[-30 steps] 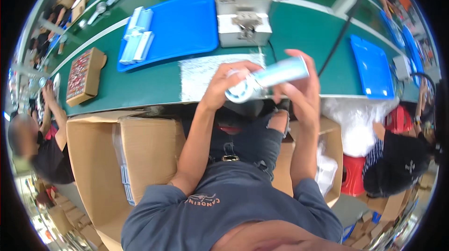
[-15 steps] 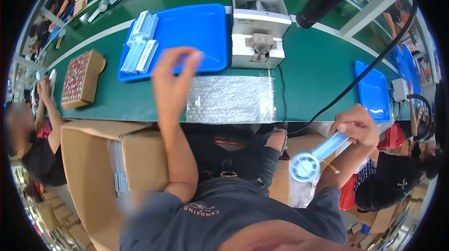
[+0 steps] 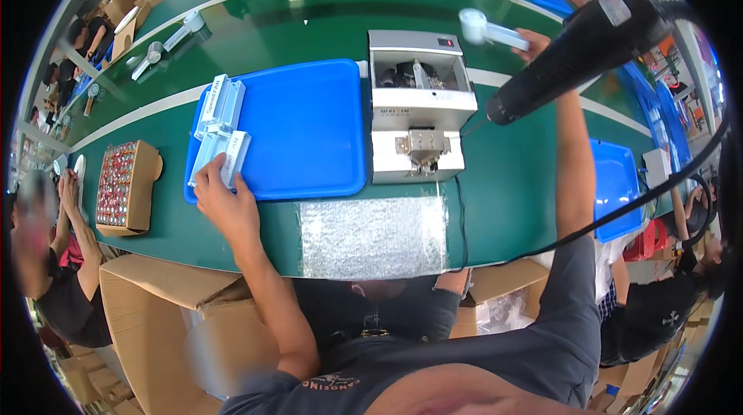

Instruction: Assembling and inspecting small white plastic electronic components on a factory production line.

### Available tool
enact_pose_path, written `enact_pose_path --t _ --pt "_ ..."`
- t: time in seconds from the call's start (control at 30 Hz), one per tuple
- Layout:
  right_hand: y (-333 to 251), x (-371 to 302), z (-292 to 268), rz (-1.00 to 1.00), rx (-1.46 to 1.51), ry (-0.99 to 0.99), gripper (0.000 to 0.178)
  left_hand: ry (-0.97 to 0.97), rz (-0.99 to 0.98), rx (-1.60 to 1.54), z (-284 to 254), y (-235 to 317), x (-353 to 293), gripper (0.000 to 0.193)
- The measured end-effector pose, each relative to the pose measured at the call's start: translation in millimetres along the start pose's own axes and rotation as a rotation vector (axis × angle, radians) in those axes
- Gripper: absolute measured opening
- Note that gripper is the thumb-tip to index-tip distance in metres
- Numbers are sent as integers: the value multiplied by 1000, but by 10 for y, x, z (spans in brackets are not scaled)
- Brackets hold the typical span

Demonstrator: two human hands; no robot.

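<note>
My right hand (image 3: pixel 532 45) reaches far forward over the bench and grips the handle of a light-blue handheld fan (image 3: pixel 486 29), its round head pointing left. My left hand (image 3: pixel 229 200) is at the near left of a blue tray (image 3: pixel 309 133). Its thumb and fingers close on the near end of a light-blue plastic handle piece (image 3: pixel 232 153). Behind that piece, more light-blue handle pieces (image 3: pixel 219 108) lie along the tray's left side.
A grey-white machine (image 3: pixel 420 109) stands right of the tray. A black electric screwdriver (image 3: pixel 565 63) hangs at the right. Bubble wrap (image 3: pixel 371 237) lies near the front edge. A carton of red-topped parts (image 3: pixel 128 187) stands left; other fans (image 3: pixel 186 28) lie far left.
My right hand has carried the fan from beside my body forward across the bench. My left hand has come down to a handle piece in the tray. The view has tilted up.
</note>
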State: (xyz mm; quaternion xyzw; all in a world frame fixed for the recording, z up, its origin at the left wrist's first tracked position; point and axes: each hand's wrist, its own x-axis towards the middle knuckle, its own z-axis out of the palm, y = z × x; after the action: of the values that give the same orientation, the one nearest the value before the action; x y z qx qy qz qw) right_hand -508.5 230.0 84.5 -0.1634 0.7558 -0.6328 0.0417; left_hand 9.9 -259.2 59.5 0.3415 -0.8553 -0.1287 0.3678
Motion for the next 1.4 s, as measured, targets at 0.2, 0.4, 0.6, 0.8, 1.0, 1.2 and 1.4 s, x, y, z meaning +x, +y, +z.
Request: enact_pose_path --t 0.2,0.4,0.6,0.8,1.0,1.2,1.4 --pt "153 524 1718 191 334 -8 31 -19 -28 88 -127 -168 -25 36" --pt "510 367 1552 -5 650 -17 32 20 -19 -1 -74 -173 20 30" --pt "459 -463 1314 -119 -121 47 39 174 71 -169 -139 -54 44 29" --pt "49 -1402 1966 -531 -674 126 39 -77 -14 -804 -37 4 393 27" --pt "-130 -1727 1958 -438 -613 118 26 -563 -207 -1463 554 610 1012 33" --pt "-69 -1713 1743 -534 -463 178 12 -251 28 -801 1248 576 985 40" --pt "-112 -1710 1745 -397 -447 141 12 -190 103 -642 1131 777 821 48"
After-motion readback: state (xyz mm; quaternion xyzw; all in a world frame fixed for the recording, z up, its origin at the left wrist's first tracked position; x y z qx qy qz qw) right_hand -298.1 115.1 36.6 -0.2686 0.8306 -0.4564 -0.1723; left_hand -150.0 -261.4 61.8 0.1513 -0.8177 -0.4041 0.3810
